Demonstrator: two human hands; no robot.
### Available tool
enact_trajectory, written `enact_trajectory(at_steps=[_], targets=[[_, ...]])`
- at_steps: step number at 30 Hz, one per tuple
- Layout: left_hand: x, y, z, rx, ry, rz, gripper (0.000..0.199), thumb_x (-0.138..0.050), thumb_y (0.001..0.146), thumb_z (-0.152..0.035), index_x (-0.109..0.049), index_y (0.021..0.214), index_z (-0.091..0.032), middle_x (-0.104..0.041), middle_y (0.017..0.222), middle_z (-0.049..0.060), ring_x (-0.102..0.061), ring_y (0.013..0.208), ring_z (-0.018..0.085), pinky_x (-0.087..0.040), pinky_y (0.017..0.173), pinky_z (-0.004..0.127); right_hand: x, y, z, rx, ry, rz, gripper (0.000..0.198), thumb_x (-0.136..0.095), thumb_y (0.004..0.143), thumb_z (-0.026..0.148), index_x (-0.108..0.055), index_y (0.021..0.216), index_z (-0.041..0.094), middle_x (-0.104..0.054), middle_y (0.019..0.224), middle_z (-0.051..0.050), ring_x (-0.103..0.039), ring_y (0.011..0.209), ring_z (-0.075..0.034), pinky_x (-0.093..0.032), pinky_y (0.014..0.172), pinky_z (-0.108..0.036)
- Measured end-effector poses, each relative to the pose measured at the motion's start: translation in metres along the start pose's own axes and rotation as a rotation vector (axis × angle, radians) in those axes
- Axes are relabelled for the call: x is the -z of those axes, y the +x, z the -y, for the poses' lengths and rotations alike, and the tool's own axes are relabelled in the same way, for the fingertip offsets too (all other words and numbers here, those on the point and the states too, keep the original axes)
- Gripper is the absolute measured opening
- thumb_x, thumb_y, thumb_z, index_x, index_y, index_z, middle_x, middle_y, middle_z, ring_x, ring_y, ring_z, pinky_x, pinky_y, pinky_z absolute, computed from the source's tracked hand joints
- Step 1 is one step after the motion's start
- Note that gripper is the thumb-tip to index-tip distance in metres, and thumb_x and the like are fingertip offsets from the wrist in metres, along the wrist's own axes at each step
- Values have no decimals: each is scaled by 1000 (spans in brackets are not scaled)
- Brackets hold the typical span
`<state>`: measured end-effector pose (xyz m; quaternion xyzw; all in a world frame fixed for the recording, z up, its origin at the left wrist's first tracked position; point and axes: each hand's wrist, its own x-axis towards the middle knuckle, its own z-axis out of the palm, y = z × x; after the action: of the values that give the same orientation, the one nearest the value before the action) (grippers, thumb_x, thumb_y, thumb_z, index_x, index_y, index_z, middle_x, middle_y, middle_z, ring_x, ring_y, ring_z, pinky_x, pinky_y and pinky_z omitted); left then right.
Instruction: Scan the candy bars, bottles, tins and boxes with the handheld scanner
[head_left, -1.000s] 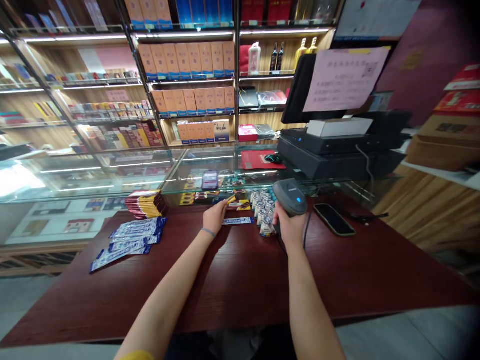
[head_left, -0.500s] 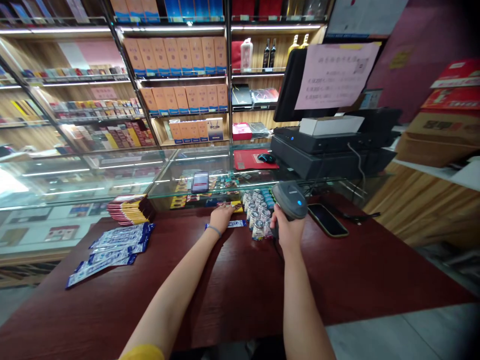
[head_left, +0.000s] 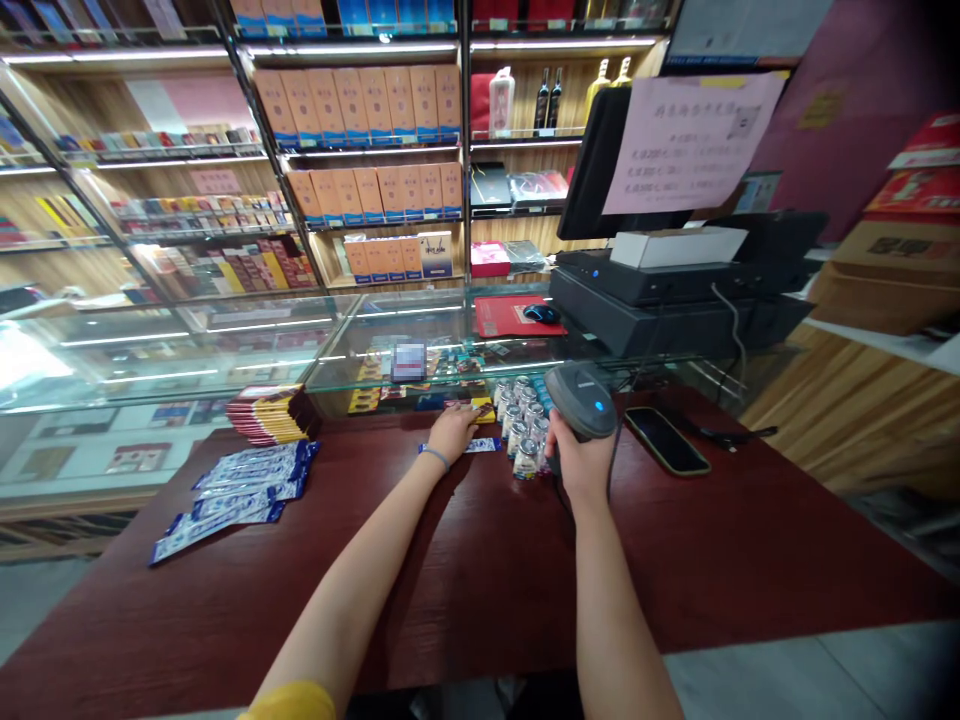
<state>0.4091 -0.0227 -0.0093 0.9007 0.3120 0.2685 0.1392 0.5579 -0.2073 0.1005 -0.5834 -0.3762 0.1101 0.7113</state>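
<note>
In the head view my right hand [head_left: 585, 462] is wrapped around the handle of a grey barcode scanner [head_left: 579, 395], whose blue light is lit. The scanner is held up above the dark red counter. My left hand [head_left: 451, 433] lies palm down, fingers stretched onto a small yellow packet [head_left: 484, 408] by the glass edge. A blue-and-white stick packet [head_left: 482, 445] lies partly under that hand. Between my hands stand several small clear-capped bottles [head_left: 526, 458] in rows, with blue-topped ones behind, partly hidden by the scanner.
Blue-and-white stick packets [head_left: 247, 478] are spread at the left, before a stack of red-and-yellow packs [head_left: 271, 415]. A phone [head_left: 667, 440] lies right of the scanner. Beyond the glass display case [head_left: 322, 345] stand a monitor [head_left: 596, 165], a mouse [head_left: 541, 314] and stocked shelves.
The view has shifted slightly, so the scene sits a little further right. Both hands keep their places, the right still holding the barcode scanner.
</note>
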Motion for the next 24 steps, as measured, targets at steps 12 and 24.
enact_trajectory(at_steps=[12, 24], targets=[[111, -70, 24, -86, 156, -469, 34, -49, 101, -21, -64, 132, -21, -68, 119, 12, -62, 116, 25, -53, 104, 44, -22, -19, 7, -6, 57, 173, 38, -75, 81, 48, -57, 58, 24, -56, 48, -1, -51, 41, -16, -48, 44, -32], [218, -157, 115, 269, 409, -475, 43, -48, 95, -15, -65, 134, -23, -59, 133, 15, -53, 129, 30, -42, 114, 48, -73, -56, -9, 44, -80, 418, 27, -75, 78, 45, -66, 71, 21, -61, 49, 0, -57, 43, -17, -51, 48, -31]])
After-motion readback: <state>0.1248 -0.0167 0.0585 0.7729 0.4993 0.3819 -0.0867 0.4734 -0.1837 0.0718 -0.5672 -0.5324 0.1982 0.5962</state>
